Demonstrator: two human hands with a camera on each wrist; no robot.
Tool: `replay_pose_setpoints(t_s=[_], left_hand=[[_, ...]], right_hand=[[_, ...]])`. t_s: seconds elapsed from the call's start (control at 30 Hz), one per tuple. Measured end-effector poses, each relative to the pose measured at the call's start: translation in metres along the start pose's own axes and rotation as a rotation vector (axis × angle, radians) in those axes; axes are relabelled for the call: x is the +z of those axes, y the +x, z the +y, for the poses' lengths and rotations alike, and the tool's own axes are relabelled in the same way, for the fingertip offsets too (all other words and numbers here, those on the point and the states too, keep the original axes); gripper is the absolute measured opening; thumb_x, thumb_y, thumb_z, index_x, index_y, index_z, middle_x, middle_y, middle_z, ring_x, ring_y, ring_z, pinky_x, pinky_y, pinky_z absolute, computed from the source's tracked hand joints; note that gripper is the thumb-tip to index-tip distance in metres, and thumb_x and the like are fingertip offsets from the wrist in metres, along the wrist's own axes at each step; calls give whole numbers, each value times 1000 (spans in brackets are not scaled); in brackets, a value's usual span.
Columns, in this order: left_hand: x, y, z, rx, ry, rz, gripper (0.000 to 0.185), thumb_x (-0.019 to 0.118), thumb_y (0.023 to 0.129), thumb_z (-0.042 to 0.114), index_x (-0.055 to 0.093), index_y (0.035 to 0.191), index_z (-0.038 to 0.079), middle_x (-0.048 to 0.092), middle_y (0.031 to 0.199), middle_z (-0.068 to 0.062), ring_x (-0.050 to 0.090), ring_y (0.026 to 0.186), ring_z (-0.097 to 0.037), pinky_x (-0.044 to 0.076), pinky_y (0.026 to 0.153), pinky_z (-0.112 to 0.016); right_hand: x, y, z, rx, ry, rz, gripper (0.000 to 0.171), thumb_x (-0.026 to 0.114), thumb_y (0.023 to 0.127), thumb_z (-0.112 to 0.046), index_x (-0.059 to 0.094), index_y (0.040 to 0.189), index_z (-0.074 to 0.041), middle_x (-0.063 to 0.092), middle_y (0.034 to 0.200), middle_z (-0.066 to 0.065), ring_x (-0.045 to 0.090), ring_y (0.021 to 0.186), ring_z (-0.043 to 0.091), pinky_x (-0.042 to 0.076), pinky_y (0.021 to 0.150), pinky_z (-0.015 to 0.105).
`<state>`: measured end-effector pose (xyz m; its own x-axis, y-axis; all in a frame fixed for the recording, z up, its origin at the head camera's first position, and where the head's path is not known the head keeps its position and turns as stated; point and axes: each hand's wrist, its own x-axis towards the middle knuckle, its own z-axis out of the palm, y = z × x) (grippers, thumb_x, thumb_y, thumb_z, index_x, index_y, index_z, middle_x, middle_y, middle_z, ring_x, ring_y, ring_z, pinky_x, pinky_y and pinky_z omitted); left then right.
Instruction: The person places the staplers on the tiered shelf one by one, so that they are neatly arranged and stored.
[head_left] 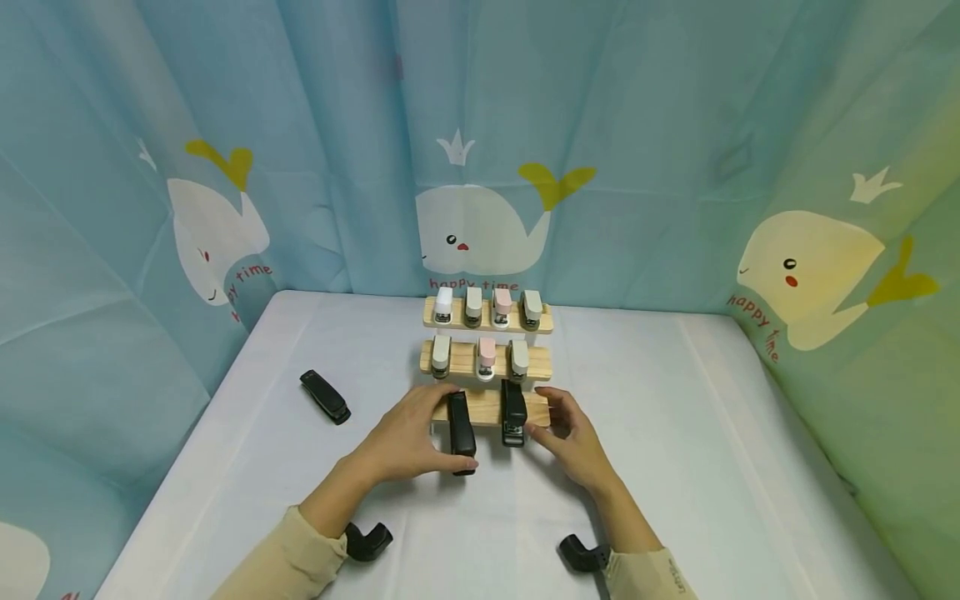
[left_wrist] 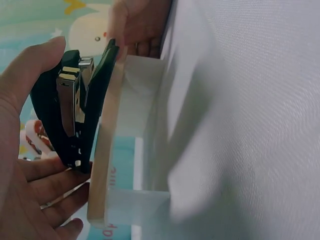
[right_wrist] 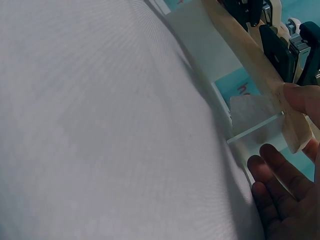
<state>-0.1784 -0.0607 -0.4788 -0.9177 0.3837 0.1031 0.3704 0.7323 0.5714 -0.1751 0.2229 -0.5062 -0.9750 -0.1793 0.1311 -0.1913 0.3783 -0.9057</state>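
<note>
Head view: left hand [head_left: 408, 442] wrapped around a black stapler [head_left: 461, 433], thumb at the front end, fingers along the far side, the stapler's back half resting on the lowest wooden shelf [head_left: 487, 407] of a three-step rack and its front half sticking out over the white bench [head_left: 675, 433]. Right hand [head_left: 573, 437] with loosely spread fingers just beside the shelf's right end, next to a second black stapler [head_left: 513, 412] already sitting there; holding nothing that can be seen. A third black stapler [head_left: 325, 396] lying well apart on the left of the bench. Small pale staplers [head_left: 486, 357] lined up on the two upper steps.

Left wrist view: thumb [left_wrist: 30, 75] over the top of the stapler [left_wrist: 70, 110], fingers underneath, a firm grip, base pressed flat against the shelf edge [left_wrist: 102, 165]. Best slid straight back, kept parallel to its neighbour, without tipping.

Right wrist view: fingertips [right_wrist: 302, 97] touching the shelf's end [right_wrist: 295, 125], palm open below. Worth steadying the rack so nothing above gets jolted
</note>
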Motion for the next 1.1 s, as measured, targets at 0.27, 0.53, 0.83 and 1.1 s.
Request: replay_pose_setpoints(t_s=[0.27, 0.53, 0.83, 1.1], left_hand=[[4, 7, 3, 12, -1, 15, 101, 73, 56, 79, 38, 142, 39, 47, 139, 12, 44, 131, -17, 44, 101, -47], [8, 14, 5, -1, -30, 11, 100, 75, 57, 77, 33, 142, 46, 46, 142, 16, 43, 132, -19, 42, 102, -50], [12, 18, 6, -19, -26, -31, 106, 65, 59, 85, 29, 148, 39, 41, 150, 10, 34, 142, -28, 35, 109, -54], [13, 19, 9, -33, -14, -83, 111, 55, 64, 89, 25, 153, 29, 34, 156, 4, 24, 146, -33, 23, 116, -55]], right_hand=[[-2, 2, 0, -12, -23, -2, 61, 73, 88, -24, 45, 140, -9, 57, 114, 10, 52, 103, 25, 44, 89, 37], [-2, 4, 0, -15, -23, -8, 60, 72, 88, -24, 45, 140, -9, 55, 116, 8, 50, 102, 24, 44, 88, 40], [-2, 2, -2, 1, -16, -3, 60, 73, 88, -24, 46, 139, -10, 54, 118, 9, 49, 105, 26, 41, 93, 47], [-1, 0, -1, 11, -14, -2, 60, 73, 88, -24, 45, 139, -10, 53, 117, 11, 47, 106, 28, 39, 94, 48]])
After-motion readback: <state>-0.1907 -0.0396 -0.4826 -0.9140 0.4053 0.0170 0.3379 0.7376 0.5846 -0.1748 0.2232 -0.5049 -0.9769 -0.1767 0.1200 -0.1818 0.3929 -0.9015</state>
